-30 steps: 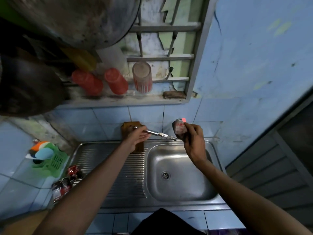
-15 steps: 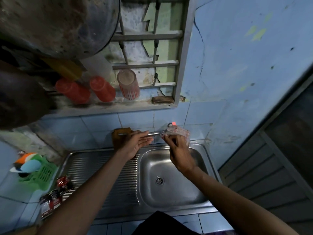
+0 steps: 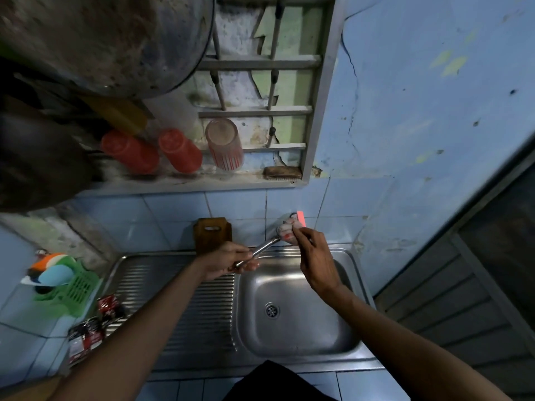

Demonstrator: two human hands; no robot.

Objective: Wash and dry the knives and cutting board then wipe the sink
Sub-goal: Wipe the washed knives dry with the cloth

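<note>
While left hand (image 3: 228,260) grips knife (image 3: 262,250) handle over sink (image 3: 292,314), right hand (image 3: 315,260) pinches cloth (image 3: 291,228) w/ blade tip inside.

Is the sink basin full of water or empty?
Empty. The sink shows bare metal down to the uncovered drain, with no standing water visible.
</note>
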